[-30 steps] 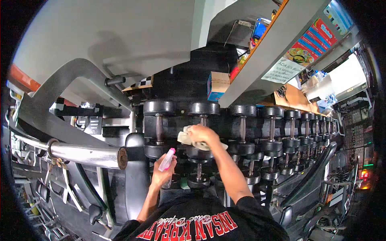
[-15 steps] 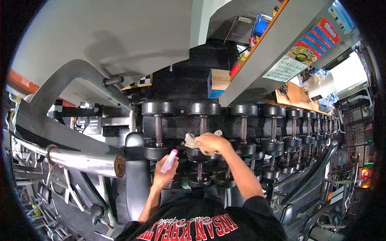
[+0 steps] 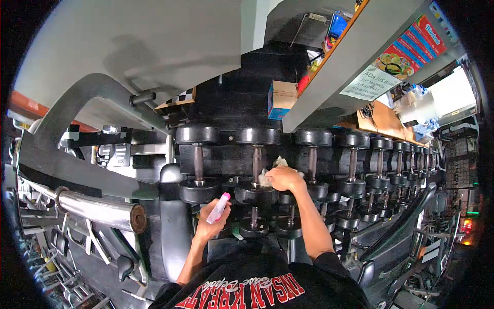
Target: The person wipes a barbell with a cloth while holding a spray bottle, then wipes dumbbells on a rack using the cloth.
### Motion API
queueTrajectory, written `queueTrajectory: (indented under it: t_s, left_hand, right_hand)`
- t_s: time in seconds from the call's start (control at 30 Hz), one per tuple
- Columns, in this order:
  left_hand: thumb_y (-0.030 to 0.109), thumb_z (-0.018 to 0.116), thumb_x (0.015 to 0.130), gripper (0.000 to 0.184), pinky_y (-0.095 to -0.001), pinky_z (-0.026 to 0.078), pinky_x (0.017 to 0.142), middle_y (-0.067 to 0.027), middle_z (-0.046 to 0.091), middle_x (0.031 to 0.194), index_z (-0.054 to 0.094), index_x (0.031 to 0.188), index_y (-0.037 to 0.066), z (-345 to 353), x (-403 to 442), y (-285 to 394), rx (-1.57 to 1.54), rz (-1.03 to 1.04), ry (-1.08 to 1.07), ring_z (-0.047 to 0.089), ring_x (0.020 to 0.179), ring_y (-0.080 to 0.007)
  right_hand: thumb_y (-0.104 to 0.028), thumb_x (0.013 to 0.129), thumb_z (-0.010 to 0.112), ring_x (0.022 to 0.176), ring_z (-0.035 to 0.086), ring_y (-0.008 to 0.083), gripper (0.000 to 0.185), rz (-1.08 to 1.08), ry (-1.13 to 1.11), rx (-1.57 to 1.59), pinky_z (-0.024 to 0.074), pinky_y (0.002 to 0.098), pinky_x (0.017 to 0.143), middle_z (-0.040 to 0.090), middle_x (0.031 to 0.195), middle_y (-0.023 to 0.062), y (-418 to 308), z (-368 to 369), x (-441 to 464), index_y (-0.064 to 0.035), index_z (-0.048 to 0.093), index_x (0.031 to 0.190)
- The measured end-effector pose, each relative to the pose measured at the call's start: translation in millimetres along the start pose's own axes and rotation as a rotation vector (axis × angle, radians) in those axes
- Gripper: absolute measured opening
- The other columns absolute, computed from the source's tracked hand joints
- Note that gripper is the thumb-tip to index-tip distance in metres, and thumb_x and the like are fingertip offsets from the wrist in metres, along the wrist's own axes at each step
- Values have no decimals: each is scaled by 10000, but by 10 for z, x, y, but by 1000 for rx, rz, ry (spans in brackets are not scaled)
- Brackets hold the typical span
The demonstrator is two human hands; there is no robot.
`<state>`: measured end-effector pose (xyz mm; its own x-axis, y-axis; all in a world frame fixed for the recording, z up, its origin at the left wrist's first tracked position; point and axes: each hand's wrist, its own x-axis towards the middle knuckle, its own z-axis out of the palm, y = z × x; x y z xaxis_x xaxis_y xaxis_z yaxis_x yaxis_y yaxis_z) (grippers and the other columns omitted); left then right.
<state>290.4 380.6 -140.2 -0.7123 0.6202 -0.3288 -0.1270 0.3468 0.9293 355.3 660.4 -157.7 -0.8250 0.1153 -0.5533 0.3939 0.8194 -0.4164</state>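
My left hand [image 3: 210,220] is closed around a clear spray bottle [image 3: 218,208] with a pink nozzle, just below the near end of the leftmost dumbbell [image 3: 199,160]. A pale cloth [image 3: 278,164] is bunched in my right hand [image 3: 286,178], whose fingers are wrapped round it. That hand is at the right side of the near head of the second dumbbell [image 3: 258,159], and the cloth's edge reaches its handle. To the right of the cloth lies a third dumbbell [image 3: 312,162] on the rack.
More dumbbells [image 3: 353,159] run off to the right, with a lower row nearer me. A black padded bench [image 3: 175,226] and a metal bar [image 3: 98,208] stand at left. Beyond the rack are a cardboard box [image 3: 284,95] and a counter panel with posters [image 3: 409,51].
My right hand has moved right with the cloth, from above the second dumbbell's near head to its right side. My left hand still holds the bottle in nearly the same place.
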Motion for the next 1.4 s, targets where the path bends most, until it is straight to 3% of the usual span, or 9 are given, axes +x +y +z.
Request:
queueTrajectory:
  t_s: [0.1, 0.27, 0.53, 0.63, 0.8, 1.03, 1.1, 1.2, 1.4]
  left_hand:
    - [86, 630, 827, 96, -227, 421, 508, 8, 568, 647, 617, 907, 35, -29, -20, 29, 18, -11, 9, 518, 556, -53]
    - [82, 620, 830, 98, -224, 418, 476, 9, 566, 645, 611, 919, 42, -8, -91, 184, 5, -23, 76, 514, 518, -47]
    - [88, 617, 829, 106, -229, 423, 468, -9, 562, 634, 612, 920, 34, -93, -265, 145, 20, -12, 86, 512, 505, -54]
    - [83, 618, 818, 124, -259, 466, 530, -59, 609, 689, 626, 924, 20, -160, -326, 86, 52, 41, 81, 581, 568, -113]
    - [63, 616, 791, 146, -327, 505, 707, -146, 657, 849, 637, 918, -6, -249, -384, 127, 230, 215, -43, 656, 781, -262]
    - [92, 605, 806, 145, -342, 504, 696, -148, 655, 848, 637, 918, 5, -318, -398, 65, 222, 331, -187, 654, 784, -285]
    - [99, 599, 813, 135, -346, 503, 684, -145, 651, 838, 636, 909, 12, -313, -402, 91, 213, 297, -215, 651, 770, -290]
    - [123, 582, 829, 118, -371, 495, 649, -157, 636, 809, 622, 878, 23, -264, -320, -50, 147, 419, -256, 638, 753, -324]
    - [142, 583, 831, 145, -355, 495, 683, -135, 646, 815, 613, 891, 13, -168, -82, -220, 275, 423, -378, 640, 765, -284]
  right_hand:
    - [-171, 838, 498, 819, 605, 393, 148, -188, -44, 110, 460, 484, 711, 628, 793, 191, -360, -240, -115, -50, 583, 834]
    - [-171, 839, 484, 832, 605, 409, 205, -254, 347, 293, 492, 494, 757, 631, 854, 229, -890, 210, 364, -44, 598, 953]
    - [-174, 776, 542, 921, 625, 361, 302, -120, -65, -46, 507, 444, 780, 658, 964, 171, -771, 596, 853, -74, 609, 1053]
    - [-212, 807, 574, 833, 611, 398, 177, -346, -40, -10, 475, 479, 689, 636, 870, 195, -525, 495, 723, -62, 556, 900]
    - [-156, 816, 539, 807, 602, 383, 142, -212, -2, 229, 469, 452, 688, 615, 837, 192, -298, 135, 111, -41, 551, 900]
    - [-125, 911, 489, 704, 557, 191, 140, 9, 280, 342, 450, 316, 656, 584, 758, 114, 243, 114, -863, 5, 530, 943]
    - [-160, 927, 491, 924, 587, 194, 269, 116, 566, 587, 445, 317, 814, 620, 1008, 159, 307, 327, -1137, -4, 544, 1139]
    - [-157, 956, 479, 1039, 508, 126, 349, 123, 923, 977, 365, 249, 933, 570, 1150, 43, 187, 678, -1474, 20, 484, 1257]
    - [-163, 960, 476, 998, 508, 116, 337, 383, 1247, 1109, 365, 233, 894, 580, 1100, 52, -130, 1259, -1840, 35, 493, 1231]
